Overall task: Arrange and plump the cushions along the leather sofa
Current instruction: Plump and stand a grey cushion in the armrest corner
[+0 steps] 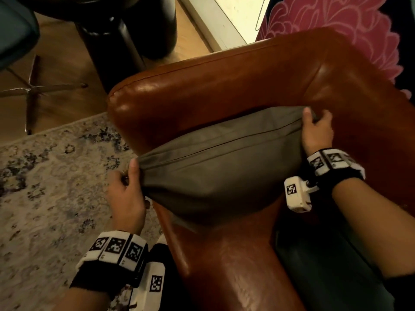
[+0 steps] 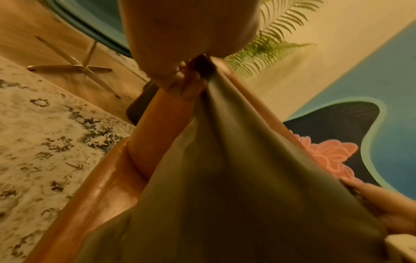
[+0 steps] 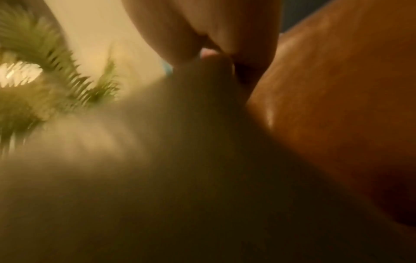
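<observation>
A grey-green cushion (image 1: 220,167) lies in the corner of the brown leather sofa (image 1: 224,86), against the armrest and backrest. My left hand (image 1: 128,189) pinches its near-left corner, the fabric bunched between thumb and fingers (image 2: 191,85). My right hand (image 1: 316,129) grips the far-right corner by the backrest. The cushion (image 2: 236,178) fills the lower left wrist view. The right wrist view is blurred; the cushion (image 3: 157,160) lies against the leather (image 3: 337,106), with my fingers (image 3: 202,35) above.
A pale patterned rug (image 1: 45,187) covers the wooden floor at left. A chair's metal star base (image 1: 31,88) and a dark round stand (image 1: 125,30) are beyond the armrest. A pink flowered fabric (image 1: 336,25) hangs behind the backrest. A fern (image 2: 270,49) stands nearby.
</observation>
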A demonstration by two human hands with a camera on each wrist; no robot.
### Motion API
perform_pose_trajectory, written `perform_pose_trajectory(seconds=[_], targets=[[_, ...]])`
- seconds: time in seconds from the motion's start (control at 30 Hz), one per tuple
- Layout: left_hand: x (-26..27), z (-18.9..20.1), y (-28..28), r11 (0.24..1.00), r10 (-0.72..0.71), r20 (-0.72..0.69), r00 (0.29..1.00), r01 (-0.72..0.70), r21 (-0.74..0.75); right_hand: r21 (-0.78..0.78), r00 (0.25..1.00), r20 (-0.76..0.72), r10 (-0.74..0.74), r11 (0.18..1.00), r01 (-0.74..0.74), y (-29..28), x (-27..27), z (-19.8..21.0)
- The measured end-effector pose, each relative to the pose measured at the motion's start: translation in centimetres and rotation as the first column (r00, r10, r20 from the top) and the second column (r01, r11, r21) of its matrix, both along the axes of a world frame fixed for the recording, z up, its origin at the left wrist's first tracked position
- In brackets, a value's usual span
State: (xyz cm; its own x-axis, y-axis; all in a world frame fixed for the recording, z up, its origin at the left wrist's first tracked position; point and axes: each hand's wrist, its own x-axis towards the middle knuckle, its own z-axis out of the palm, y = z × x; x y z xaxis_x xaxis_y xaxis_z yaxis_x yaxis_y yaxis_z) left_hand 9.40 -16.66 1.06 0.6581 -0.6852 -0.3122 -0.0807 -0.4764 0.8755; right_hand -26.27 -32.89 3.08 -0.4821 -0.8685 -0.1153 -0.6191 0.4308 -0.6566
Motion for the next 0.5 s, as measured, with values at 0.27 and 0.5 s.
perform_pose_trajectory(seconds=[0.27, 0.5], targets=[[-0.1, 0.1, -0.7, 0.998, 0.066, 0.017, 0.998, -0.066, -0.010, -0.141, 0.990, 0.136, -0.026, 0.989, 0.046, -0.5, -1.7, 0.3], [-3.2, 0.1, 3.2, 0.993, -0.065, -0.132, 0.989, 0.051, -0.108, -0.235, 0.620, -0.630, 0.467, 0.646, -0.726, 10.5, 8.6, -2.8]])
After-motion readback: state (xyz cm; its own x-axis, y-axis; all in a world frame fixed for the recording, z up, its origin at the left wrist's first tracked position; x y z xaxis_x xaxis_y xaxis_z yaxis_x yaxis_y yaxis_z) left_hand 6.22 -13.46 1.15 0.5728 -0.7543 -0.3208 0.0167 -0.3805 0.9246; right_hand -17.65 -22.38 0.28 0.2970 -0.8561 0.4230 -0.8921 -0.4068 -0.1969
